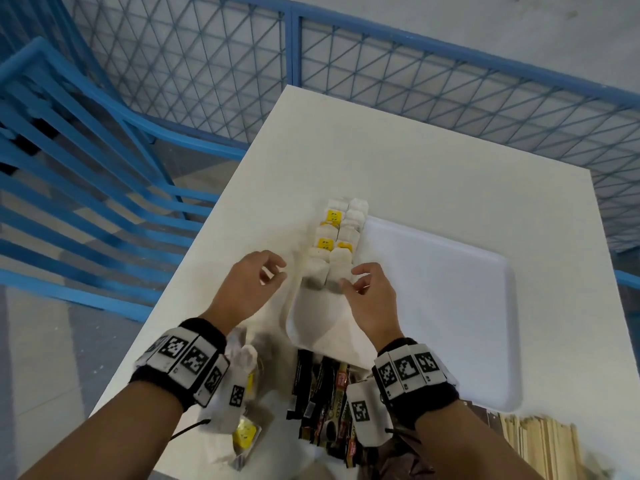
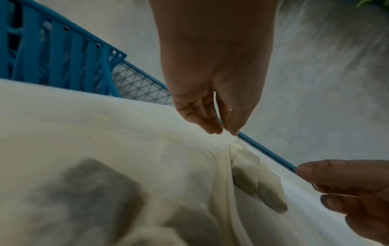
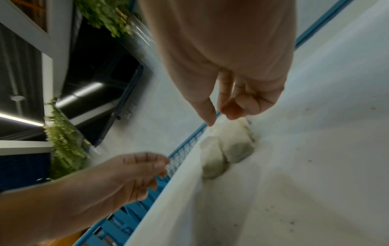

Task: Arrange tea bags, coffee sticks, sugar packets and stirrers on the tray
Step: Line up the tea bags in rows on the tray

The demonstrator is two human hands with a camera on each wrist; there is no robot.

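Observation:
A white tray (image 1: 433,289) lies on the white table (image 1: 346,150). Two columns of tea bags (image 1: 341,237), some with yellow tags, run along the tray's left edge. My left hand (image 1: 273,271) hovers just left of the nearest tea bags, fingers loosely curled and holding nothing. My right hand (image 1: 351,277) is at the near end of the columns, thumb and fingers slightly apart. In the right wrist view its fingertips (image 3: 210,121) hang right above the nearest tea bags (image 3: 235,148); I see nothing pinched. The left wrist view shows my empty left hand (image 2: 223,131) over the tray rim beside the tea bags (image 2: 261,189).
Dark coffee sticks (image 1: 325,403) lie in a heap by the near table edge. Loose tea bags (image 1: 242,434) sit under my left wrist. Wooden stirrers (image 1: 540,441) lie at the lower right. A blue chair (image 1: 86,168) stands at the left and a blue mesh fence (image 1: 415,64) behind.

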